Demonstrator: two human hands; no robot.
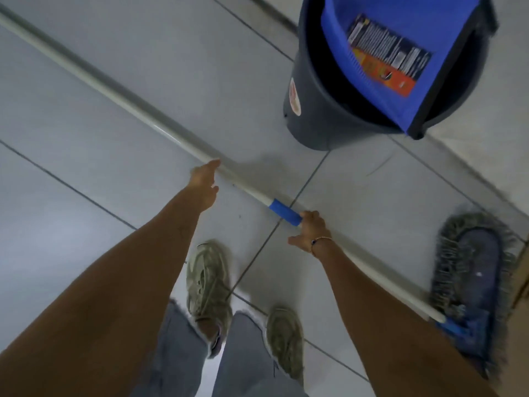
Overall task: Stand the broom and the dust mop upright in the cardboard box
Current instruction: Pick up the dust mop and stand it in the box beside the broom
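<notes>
The dust mop lies flat on the tiled floor. Its grey fringed head [472, 270] is at the lower right and its long white handle [114, 93] runs diagonally to the upper left, with a blue grip sleeve [284, 212] partway along. My right hand [310, 232] is closed on the handle just below the blue sleeve. My left hand [204, 183] reaches out with its fingers apart, fingertips at the handle, holding nothing. No broom or cardboard box is clearly in view.
A dark grey bucket [312, 116] stands at the upper right with a blue dustpan [400, 90] leaning inside it. My two feet in beige shoes [209, 279] stand just below the handle. A brown edge [522, 287] shows at the far right.
</notes>
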